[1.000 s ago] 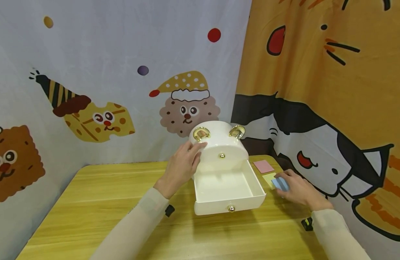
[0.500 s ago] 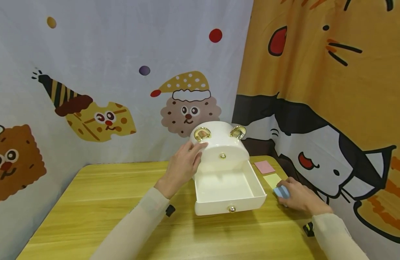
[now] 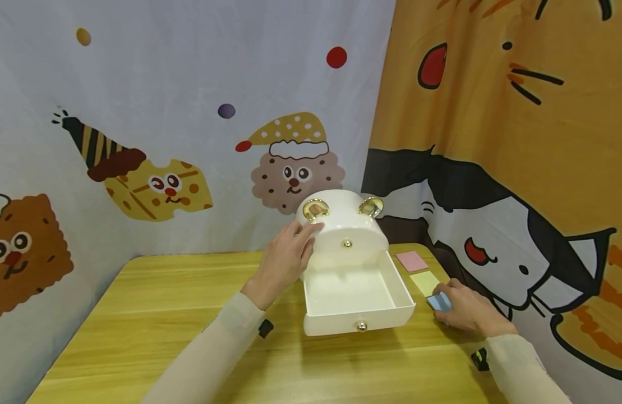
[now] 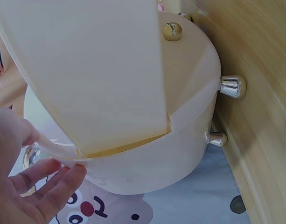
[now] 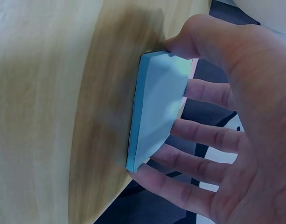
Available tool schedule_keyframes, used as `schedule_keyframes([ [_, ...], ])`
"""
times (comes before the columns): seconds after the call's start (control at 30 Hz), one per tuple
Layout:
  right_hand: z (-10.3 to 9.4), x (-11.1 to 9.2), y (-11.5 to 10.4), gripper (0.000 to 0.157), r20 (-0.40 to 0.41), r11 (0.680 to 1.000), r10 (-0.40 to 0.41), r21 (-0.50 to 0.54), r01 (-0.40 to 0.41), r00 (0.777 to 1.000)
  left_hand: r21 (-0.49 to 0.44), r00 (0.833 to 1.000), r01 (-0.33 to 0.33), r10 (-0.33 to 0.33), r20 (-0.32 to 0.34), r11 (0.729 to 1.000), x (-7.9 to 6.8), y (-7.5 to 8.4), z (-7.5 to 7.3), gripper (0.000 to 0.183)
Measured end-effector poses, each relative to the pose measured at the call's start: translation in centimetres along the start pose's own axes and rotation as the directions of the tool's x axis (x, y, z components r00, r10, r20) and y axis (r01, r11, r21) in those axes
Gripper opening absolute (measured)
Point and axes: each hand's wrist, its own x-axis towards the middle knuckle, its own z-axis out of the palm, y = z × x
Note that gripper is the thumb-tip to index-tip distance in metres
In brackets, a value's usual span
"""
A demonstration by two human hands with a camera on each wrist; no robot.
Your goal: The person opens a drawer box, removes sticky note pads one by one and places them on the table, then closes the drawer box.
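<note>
A white rounded storage box (image 3: 343, 205) with gold ear shapes stands at the back of the table, its lower drawer (image 3: 336, 324) pulled out. My left hand (image 3: 282, 261) rests on the box's upper left front, index finger extended; in the left wrist view its fingertips (image 4: 77, 170) touch the rim beside the drawer. To the right of the drawer, my right hand (image 3: 467, 310) holds a light blue sticky note pad (image 3: 439, 302) by its edges. The right wrist view shows the thumb at one edge and fingers along the others. Whether the pad touches the table cannot be told.
A yellow sticky note pad (image 3: 424, 283) and a pink one (image 3: 411, 261) lie behind the blue pad, in a row along the box's right side. Printed curtains (image 3: 189, 140) hang behind and to the right of the wooden table (image 3: 189, 325).
My right hand has brought the blue pad down and nearer to me, uncovering more of the yellow pad. The left hand stays on the box. The head view has shifted slightly.
</note>
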Motion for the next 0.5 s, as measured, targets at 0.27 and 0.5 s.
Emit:
schedule_keyframes([
  [0.27, 0.04, -0.25, -0.21, 0.056, -0.01, 1.0, 0.008, -0.009, -0.008, 1.0, -0.005, 1.0, 0.003, -0.003, 0.005, 1.0, 0.04, 0.13, -0.11, 0.041],
  [0.5, -0.08, -0.41, -0.41, 0.059, -0.006, 1.0, 0.011, -0.026, -0.011, 1.0, -0.008, 1.0, 0.012, -0.012, 0.016, 1.0, 0.06, 0.11, -0.12, 0.042],
])
